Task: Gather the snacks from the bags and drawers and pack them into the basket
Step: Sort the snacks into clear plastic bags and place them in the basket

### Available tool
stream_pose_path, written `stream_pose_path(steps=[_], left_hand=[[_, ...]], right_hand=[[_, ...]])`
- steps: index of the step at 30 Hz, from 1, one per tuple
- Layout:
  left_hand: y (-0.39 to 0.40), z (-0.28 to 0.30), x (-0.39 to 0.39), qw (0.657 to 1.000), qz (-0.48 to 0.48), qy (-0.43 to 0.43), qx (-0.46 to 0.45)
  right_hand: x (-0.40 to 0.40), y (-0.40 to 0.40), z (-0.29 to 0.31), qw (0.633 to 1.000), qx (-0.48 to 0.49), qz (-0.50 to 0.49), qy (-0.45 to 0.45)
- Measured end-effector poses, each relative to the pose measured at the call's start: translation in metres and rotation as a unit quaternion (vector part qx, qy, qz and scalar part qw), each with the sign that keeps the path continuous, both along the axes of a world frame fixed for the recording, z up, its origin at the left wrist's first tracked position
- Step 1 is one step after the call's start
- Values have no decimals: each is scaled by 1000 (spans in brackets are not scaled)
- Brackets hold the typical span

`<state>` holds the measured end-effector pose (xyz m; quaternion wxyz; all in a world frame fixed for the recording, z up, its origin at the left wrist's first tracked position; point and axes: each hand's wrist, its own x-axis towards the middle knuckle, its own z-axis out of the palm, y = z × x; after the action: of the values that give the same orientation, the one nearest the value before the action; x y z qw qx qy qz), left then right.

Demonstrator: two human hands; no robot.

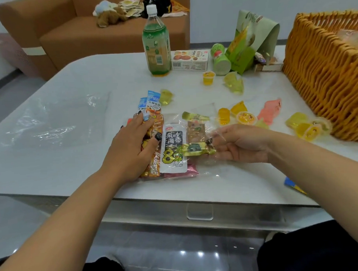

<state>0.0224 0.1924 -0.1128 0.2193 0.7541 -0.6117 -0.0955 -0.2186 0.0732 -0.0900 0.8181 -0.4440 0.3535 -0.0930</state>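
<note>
Left hand (136, 141) lies palm-down, fingers straight and slightly spread, pressing on a pile of flat snack packets (154, 157) near the front edge of the white table (70, 141); two blue-and-white stick sachets (151, 104) poke out just beyond its fingertips; a white pouch with black characters and a yellow 8 (173, 150) lies right beside its thumb; a pink foil packet (188, 170) shows under the pouch's lower edge. Right hand (241, 145) sits palm-up, fingers loosely curled around thin clear plastic wrap (209, 171) that covers the pile's right side; a small yellow-green wrapped candy (195, 149) rests at its fingertips, whether actually pinched cannot tell; a brown bar in clear wrap (196, 130) lies just behind. Orange woven wicker basket (326, 75) stands at the table's right edge, well apart from both hands; yellow jelly cups (245, 117) are scattered between the pile and basket, more beside the basket wall (304, 128); a pink flat packet (270, 111) near them. Far side: tall green drink bottle with white cap (156, 41) upright; white biscuit box (189, 60) beside it; green cylindrical can (220, 59) on its side; green paper bag (250, 42) tipped over. Crumpled clear plastic bag (55, 121) lies flat at table's left. Brown sofa (85, 32) behind.
</note>
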Motion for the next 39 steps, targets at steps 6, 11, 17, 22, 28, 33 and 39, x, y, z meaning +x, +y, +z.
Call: stream_pose_path(steps=[6, 11, 17, 22, 28, 33, 39], left_hand=[[0, 0, 1, 1000, -6, 2, -5], [1, -2, 4, 1000, -23, 7, -5], [2, -2, 5, 999, -43, -13, -3], [5, 1, 3, 991, -90, -84, 49], [5, 2, 4, 987, -92, -113, 66], [4, 2, 5, 986, -93, -123, 59], [3, -1, 5, 987, -94, -125, 41]], right_hand=[[20, 8, -1, 998, -7, -58, 2], [29, 16, 10, 999, -40, -1, 32], [48, 15, 10, 995, -50, -79, 34], [58, 13, 8, 991, -73, -99, 47], [40, 14, 14, 976, -172, -85, 105], [-33, -3, 40, 907, -339, -67, 241], [-118, -5, 48, 787, -410, -24, 461]])
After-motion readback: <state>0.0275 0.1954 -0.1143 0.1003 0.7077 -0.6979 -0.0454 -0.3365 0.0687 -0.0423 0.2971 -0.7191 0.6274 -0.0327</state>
